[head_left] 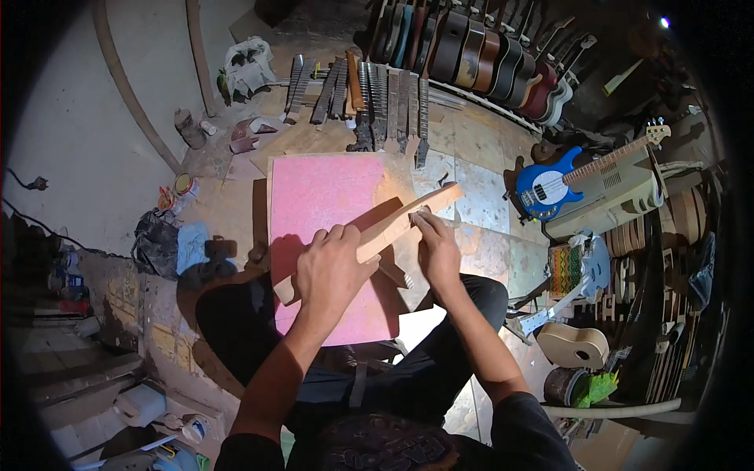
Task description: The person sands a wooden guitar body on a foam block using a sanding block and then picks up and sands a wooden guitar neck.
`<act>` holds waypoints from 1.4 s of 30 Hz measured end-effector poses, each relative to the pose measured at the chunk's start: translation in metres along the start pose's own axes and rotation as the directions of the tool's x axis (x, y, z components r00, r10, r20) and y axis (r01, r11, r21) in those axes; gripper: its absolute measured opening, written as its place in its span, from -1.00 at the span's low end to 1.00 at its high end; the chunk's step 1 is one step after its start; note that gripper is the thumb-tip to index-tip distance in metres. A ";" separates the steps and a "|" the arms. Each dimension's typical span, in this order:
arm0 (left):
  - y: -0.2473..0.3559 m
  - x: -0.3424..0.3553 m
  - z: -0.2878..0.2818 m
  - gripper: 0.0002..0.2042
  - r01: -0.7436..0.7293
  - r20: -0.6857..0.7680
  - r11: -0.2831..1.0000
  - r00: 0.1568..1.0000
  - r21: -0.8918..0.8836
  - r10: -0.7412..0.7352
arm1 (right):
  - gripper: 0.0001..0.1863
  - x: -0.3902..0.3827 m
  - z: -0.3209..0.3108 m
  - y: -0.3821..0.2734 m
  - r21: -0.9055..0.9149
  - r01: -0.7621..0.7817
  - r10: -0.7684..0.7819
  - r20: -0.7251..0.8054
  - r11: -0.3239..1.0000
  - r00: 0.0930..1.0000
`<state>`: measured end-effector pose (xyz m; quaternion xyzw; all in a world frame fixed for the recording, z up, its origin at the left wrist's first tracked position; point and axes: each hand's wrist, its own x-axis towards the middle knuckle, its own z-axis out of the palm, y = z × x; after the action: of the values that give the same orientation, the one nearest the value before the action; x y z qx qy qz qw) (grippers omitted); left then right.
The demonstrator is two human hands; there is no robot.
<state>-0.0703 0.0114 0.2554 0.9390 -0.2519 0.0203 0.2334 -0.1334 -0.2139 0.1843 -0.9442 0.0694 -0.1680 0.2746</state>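
Note:
A pale, unfinished wooden guitar neck (382, 235) slants across a pink board (322, 182) in front of me, its far end pointing up and to the right. My left hand (334, 263) is wrapped over its nearer part and grips it. Bent fingers of my right hand (437, 245) press against the neck's side near the far end. Something small and dark shows at those fingertips, too little of it to name. Under the neck, a piece of wood with a striped end (406, 279) sticks out over the board's right side.
Several dark fretted necks (377, 102) lie beyond the board. A row of guitars (471, 55) stands at the back. On the right are a blue electric bass (550, 184) and an unfinished guitar body (573, 346). Plastic bags (157, 239) and a tin (184, 185) sit at the left.

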 end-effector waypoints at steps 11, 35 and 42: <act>-0.003 -0.002 0.005 -0.57 -0.016 -0.041 1.000 0.999 -0.002 0.016 | -0.51 -0.009 0.011 -0.007 0.302 0.010 -0.012 0.006 0.953 1.000; 0.000 0.001 0.006 -0.59 -0.033 -0.106 0.999 0.994 -0.001 0.033 | -0.51 0.022 -0.005 0.037 -0.057 0.055 -0.065 -0.200 0.997 0.978; -0.005 0.005 0.003 -0.60 -0.046 -0.083 0.996 0.996 -0.081 0.039 | -0.58 -0.006 0.022 0.006 0.161 0.212 -0.193 -0.123 0.964 0.973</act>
<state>-0.0642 0.0118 0.2516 0.9214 -0.2627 0.0528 0.2815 -0.1312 -0.2065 0.1621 -0.9086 -0.0279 -0.2508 0.3328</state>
